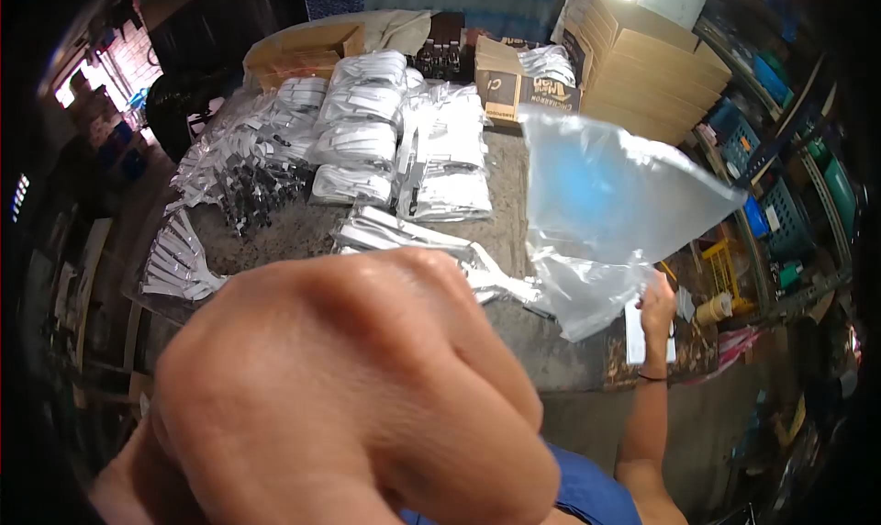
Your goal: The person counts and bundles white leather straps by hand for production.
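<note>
Close to the camera, my left hand (358, 387) is curled closed with its knuckles toward me; anything inside the fingers is hidden. It blocks the view of the table's near left part. Out to the right, the fingers of my right hand (656, 305) are closed on the lower edge of a clear plastic bag (633, 185). The bag is spread out in the air and looks empty. Beyond my left hand lies a bundle of long white strips (413, 236), partly covered by that hand.
Stacked bundles of white strips in clear plastic (358, 139) fill the table's middle. A loose heap of strips (248, 167) lies left, beside a fanned bundle (179, 259). Cardboard boxes (500, 80) stand behind. Flattened cardboard (642, 61) and shelves (789, 185) are at right.
</note>
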A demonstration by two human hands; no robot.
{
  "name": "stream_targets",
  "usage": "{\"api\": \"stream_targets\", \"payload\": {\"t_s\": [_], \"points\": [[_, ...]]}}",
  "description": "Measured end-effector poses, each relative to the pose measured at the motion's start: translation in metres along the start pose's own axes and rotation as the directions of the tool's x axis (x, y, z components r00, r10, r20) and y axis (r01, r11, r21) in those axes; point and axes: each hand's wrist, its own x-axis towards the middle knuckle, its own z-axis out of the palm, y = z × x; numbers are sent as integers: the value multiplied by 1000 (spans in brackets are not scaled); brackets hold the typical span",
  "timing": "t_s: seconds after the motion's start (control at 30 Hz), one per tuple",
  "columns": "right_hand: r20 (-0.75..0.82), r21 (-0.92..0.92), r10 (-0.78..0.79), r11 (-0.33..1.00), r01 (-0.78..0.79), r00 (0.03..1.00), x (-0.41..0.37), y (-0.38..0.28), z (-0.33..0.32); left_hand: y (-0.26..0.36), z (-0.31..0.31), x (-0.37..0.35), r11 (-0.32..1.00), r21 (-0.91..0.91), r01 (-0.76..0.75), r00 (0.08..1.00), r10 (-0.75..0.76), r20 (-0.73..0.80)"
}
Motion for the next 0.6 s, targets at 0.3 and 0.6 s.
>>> {"api": "stream_targets", "payload": {"t_s": [0.3, 0.6], "points": [[204, -218, -46, 972, 91, 978, 143, 58, 147, -239, 4, -104, 786, 56, 615, 385, -238, -892], [330, -193, 20, 980, 47, 944, 170, 126, 238, -508, 44, -194, -113, -169, 979, -197, -315, -929]]}}
